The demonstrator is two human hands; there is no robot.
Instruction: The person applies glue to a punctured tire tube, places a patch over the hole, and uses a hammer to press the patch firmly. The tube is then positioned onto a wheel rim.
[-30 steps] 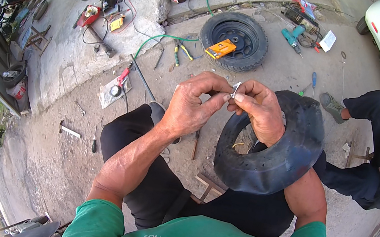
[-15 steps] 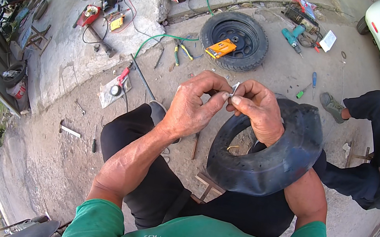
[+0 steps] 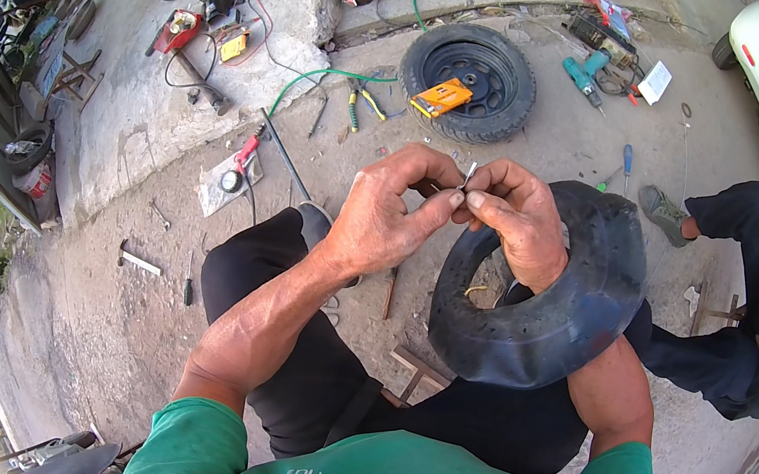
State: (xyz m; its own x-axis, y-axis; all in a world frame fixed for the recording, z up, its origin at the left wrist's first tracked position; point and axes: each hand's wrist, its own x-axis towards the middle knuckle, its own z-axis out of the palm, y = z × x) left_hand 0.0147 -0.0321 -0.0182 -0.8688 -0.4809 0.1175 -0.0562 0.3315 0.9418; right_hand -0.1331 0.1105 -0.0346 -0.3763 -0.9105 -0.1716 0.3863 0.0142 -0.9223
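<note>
In the head view, we see the left hand and the right hand meeting, each closed in a pinch on a small pale piece, so largely covered by the grip that we cannot make out what it is. A black inner tube hangs around the right forearm, hiding a stretch of it, and through its hole we glimpse a yellowish scrap too small to identify. Farther off, an orange case covers part of a wheel, while the dark right rim swallows another person's trouser legs.
</note>
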